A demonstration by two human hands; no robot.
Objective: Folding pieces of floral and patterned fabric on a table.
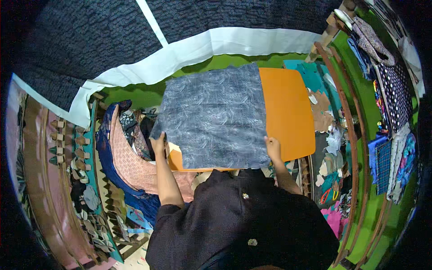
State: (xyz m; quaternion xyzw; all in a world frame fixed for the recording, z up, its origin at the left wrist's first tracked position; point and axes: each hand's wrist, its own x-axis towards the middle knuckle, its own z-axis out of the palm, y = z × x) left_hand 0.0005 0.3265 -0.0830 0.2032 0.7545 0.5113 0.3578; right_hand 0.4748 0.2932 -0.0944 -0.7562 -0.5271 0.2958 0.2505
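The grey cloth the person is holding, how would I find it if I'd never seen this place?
Find the green table. On it lies an orange board, and the grey cloth covers its left part, gripped by the left hand and right hand. It's the only scribbly grey square.

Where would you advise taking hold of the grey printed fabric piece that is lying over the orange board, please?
Probably at its two near corners, coming from the near edge. The grey fabric piece lies spread flat over the orange board, and the left hand and right hand already pinch those corners, which keeps the limp sheet spread rather than bunching.
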